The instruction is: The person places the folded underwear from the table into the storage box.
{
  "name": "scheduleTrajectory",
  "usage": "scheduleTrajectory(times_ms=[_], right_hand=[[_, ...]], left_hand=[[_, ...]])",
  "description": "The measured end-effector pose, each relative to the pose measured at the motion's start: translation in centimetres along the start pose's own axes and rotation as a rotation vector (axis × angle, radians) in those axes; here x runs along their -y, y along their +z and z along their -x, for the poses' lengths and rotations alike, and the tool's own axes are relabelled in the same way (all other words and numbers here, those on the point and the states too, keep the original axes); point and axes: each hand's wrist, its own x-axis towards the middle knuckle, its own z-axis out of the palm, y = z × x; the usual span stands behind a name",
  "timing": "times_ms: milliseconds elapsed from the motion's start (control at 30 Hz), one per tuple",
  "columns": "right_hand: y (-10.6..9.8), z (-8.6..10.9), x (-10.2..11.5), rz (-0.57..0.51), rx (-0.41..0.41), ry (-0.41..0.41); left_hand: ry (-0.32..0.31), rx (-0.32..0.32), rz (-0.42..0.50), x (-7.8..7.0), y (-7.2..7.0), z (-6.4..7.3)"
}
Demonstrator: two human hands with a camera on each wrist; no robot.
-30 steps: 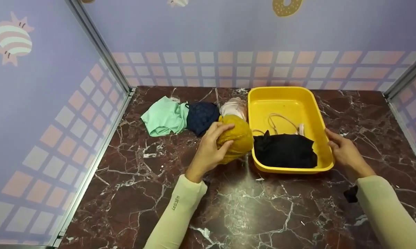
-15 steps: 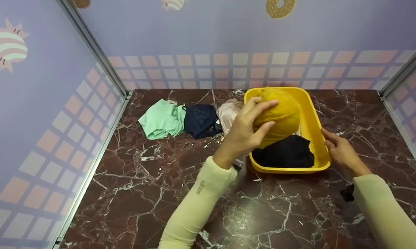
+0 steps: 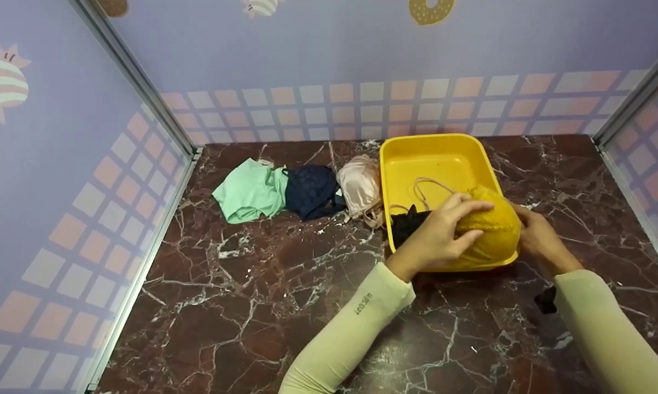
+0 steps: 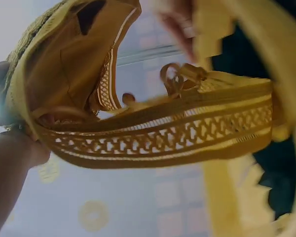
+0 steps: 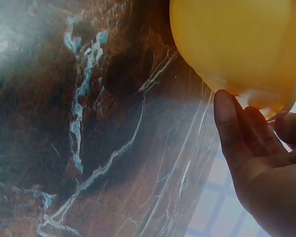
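My left hand [image 3: 443, 230] pinches a mustard-yellow bra [image 3: 493, 230] by its cup, over the near right corner of a yellow plastic tub [image 3: 438, 164]. In the left wrist view the bra's openwork band [image 4: 177, 133] hangs stretched out with its inner side showing. The right hand [image 3: 545, 241] holds the tub's right rim, partly behind the bra. Fingers [image 5: 226, 111] lie against the tub's outside in the right wrist view, with the thumb at the rim. A black garment [image 3: 405, 224] lies in the tub's near end, mostly hidden by the left hand and the bra.
Left of the tub, a pale pink bra [image 3: 360, 183], a navy bra [image 3: 312, 189] and a mint-green garment [image 3: 252, 191] lie in a row on the dark marbled table [image 3: 208, 306]. A thin beige strap [image 3: 427, 180] curls inside the tub. Patterned walls enclose the table.
My left hand has carried the yellow bra from beside the pink bra rightward over the tub, then toward its near right corner. The right hand has stayed on the rim.
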Motion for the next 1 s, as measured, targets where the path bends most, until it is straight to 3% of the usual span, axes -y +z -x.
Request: scheduleTrajectory(times_ms=[100,200,333,467,733,867,1000], right_hand=[[0.1,-0.2,0.1,0.056,-0.001,-0.027],[0.2,-0.2,0.2,0.122,-0.017,-0.045],[0.1,-0.2,0.3,0.067,0.013,0.000],[0.1,-0.2,0.3,0.026,0.024,0.030],[0.2,-0.3,0.5,0.029,0.029,0.042],[0.1,-0.3,0.5,0.021,0.038,0.052],[0.0,-0.2,0.4,0.023,0.037,0.048]], left_hand=[[-0.105,0.030,-0.060,1.3,1.3,0.3],[-0.275,0.044,-0.121,2.4,2.2,0.5],[-0.496,0.040,-0.205,3.5,2.7,0.8],[-0.612,0.041,-0.285,4.1,2.7,1.1],[-0.673,0.171,-0.431,5.3,2.8,1.7],[-0.673,0.180,-0.444,5.6,2.5,1.7],[-0.624,0.178,-0.432,5.7,1.9,1.9]])
